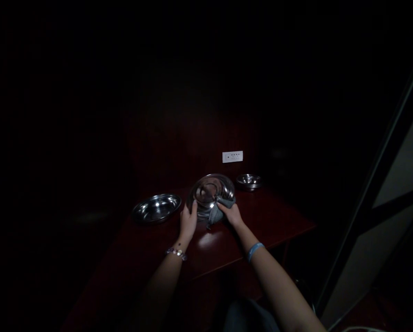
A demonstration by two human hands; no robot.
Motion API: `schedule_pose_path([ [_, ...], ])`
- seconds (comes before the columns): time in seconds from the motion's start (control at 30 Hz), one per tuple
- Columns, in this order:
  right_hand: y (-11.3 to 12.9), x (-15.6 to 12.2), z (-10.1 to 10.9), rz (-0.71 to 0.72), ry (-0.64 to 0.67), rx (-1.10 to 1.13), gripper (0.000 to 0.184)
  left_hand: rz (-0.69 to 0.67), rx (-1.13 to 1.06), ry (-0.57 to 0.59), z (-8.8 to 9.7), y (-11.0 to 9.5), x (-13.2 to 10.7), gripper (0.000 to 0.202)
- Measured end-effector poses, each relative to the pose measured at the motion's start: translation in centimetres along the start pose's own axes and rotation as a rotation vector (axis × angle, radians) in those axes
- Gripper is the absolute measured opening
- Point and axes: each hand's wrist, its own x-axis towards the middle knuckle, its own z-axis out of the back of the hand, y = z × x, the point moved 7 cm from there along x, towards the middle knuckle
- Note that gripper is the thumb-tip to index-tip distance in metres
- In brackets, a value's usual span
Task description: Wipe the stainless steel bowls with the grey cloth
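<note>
A shiny round metal plate [209,188] is tilted up above the dark red table, its face partly covered by a cloth. My left hand [188,222] grips its left lower edge, thumb on the near face. In my right hand [231,213] is a grey-blue cloth [216,216], pressed against the plate's lower right part. The fingers behind the plate and under the cloth are hidden.
On the table [258,226], a wide metal dish [158,208] lies to the left and smaller metal bowls [249,181], seemingly stacked, stand at the back right. A white power socket [232,157] is on the wall. A dark frame [365,221] rises at the right; much is in shadow.
</note>
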Motion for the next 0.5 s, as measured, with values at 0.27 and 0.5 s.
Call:
schedule_pose_path([
  [0.27, -0.4, -0.9, -2.2, -0.121, 0.204, 0.145, 0.044, -0.01, -0.138, 0.096, -1.7, 0.5, -0.3, 0.056],
  [0.5, -1.4, -1.5, -2.1, -0.286, 0.222, 0.169, 0.049, 0.059, -0.106, 0.074, -1.4, 1.6, 0.0, 0.043],
])
